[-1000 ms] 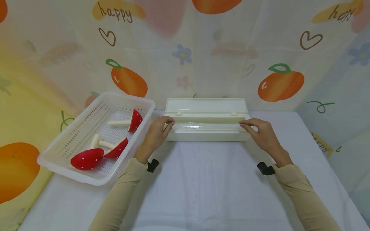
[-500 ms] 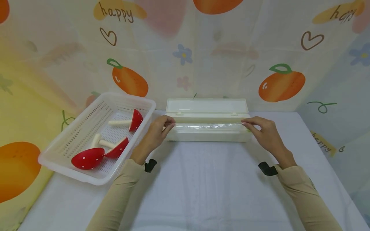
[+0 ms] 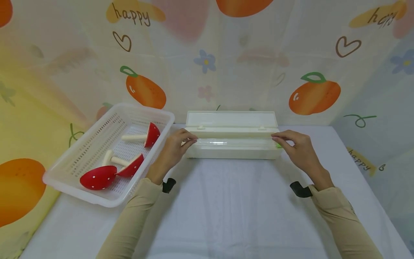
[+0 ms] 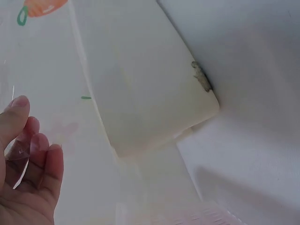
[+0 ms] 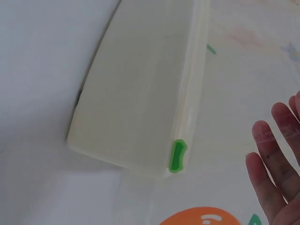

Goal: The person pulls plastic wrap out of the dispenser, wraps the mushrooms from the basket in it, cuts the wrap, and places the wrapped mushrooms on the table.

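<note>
A cream-coloured cling film dispenser box sits at the back of the table with its lid raised. A shiny sheet of cling film stretches along its top between my hands. Its left corner is pinched between thumb and forefinger of my left hand. At the other end, my right hand pinches the right corner. The right wrist view shows a green slide cutter on the box's end; the pinching fingertips are out of that view. In the left wrist view, clear film crosses the left fingers.
Left of the box stands a white perforated plastic basket. Inside lie several red, white-dotted mushroom-shaped pieces with cream stems. A patterned cloth hangs just behind the box. White cloth covers the table.
My right hand has shifted slightly right, uncovering the green cutter at the box's end. The film wrinkled between the hands half a second ago and now looks smoother. The left hand has barely moved.
</note>
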